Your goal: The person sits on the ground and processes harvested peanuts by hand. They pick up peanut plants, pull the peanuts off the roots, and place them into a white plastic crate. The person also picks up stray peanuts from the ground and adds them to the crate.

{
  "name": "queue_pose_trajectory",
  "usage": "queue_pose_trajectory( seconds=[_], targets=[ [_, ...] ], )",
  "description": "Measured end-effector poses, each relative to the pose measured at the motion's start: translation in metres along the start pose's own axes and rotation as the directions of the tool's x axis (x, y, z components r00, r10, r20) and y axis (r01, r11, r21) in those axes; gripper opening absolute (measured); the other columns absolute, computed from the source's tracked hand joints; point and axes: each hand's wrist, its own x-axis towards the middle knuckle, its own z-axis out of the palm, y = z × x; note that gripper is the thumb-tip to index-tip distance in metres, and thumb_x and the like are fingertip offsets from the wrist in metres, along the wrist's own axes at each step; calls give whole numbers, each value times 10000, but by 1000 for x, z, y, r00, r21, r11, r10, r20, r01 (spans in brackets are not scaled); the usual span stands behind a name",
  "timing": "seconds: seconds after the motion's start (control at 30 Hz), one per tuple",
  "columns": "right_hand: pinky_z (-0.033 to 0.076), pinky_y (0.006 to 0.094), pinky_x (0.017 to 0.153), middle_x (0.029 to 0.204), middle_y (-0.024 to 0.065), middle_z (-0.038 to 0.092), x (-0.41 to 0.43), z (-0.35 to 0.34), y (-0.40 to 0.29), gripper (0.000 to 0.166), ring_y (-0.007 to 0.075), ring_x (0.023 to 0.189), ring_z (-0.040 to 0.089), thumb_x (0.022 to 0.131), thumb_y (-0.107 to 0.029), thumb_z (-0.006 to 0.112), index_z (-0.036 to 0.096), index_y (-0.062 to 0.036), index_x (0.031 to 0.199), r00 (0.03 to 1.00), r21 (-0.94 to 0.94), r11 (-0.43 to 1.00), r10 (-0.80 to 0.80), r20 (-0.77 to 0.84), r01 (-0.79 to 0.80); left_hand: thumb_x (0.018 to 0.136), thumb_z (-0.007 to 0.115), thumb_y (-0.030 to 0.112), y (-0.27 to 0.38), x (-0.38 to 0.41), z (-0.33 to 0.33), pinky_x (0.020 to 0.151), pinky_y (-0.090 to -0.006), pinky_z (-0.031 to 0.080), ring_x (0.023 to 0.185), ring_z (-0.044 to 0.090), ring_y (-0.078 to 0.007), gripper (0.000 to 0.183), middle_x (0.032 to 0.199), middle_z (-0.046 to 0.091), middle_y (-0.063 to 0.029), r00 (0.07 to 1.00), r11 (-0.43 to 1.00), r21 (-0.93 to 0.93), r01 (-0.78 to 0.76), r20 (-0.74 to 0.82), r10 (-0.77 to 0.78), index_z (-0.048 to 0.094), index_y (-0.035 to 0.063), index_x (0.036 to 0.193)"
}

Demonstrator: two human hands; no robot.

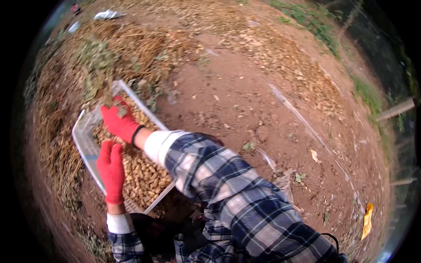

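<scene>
Both my hands wear red gloves and are over a whitish plastic crate (86,144) on the ground. Unshelled peanuts (144,177) fill much of it. My right hand (120,121) reaches across the far part of the crate, its fingers bent around dried plant stems (106,88) with leaves; the fingertips are partly hidden. Nearer to me, my left hand (111,167) is above the crate's left side, fingers extended and a gap between them, with nothing seen in it.
Heaped dried plants (141,49) lie beyond and left of the crate. Loose peanuts (296,69) spread in a band across the soil at the upper right. A plastic strip (306,123) crosses the soil. A yellow object (367,220) lies at lower right, near wooden posts (396,109).
</scene>
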Motion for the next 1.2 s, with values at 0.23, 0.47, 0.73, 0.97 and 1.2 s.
queue_pose_trajectory(
  seconds=[0.23,0.47,0.73,0.97,1.2],
  targets=[
    [455,406,599,777,215,610,43,-30,69,275,360,689,581,791,-237,581,522,11,894,602,818,-3,675,426,-576,870,509,117,22,-27,-17,452,-178,297,497,395,-33,145,684,501,16,978,963,-206,171,155,-141,535,40,749],
    [383,330,419,786,41,515,34,-94,35,308,167,688,480,805,-349,640,560,-71,915,406,505,-442,304,862,-741,841,593,126,-29,-31,-50,894,-310,425,1049,543,-208,274,1100,578,-110,994,981,175,-79,-59,91,581,14,1091],
    [423,391,551,817,-26,515,12,-90,16,304,116,714,473,790,-379,654,546,-160,971,423,411,-312,30,905,-857,857,573,176,-19,-24,-17,739,-288,468,836,584,-123,260,958,631,-68,986,946,-294,138,127,-104,591,22,1066],
    [415,396,533,780,-6,507,25,-80,29,287,138,693,472,804,-358,635,519,-125,927,377,454,-363,266,887,-814,726,631,81,5,-31,-16,601,-357,451,704,576,-306,66,731,576,-120,957,886,410,-215,-91,275,585,76,772],
    [411,321,423,818,28,523,27,-86,30,308,157,680,483,789,-360,653,582,-116,963,398,516,-379,349,849,-769,663,735,200,-2,-29,-39,765,-375,464,880,588,-288,320,920,622,-101,895,838,441,-320,-151,421,617,73,932]
  ],
)
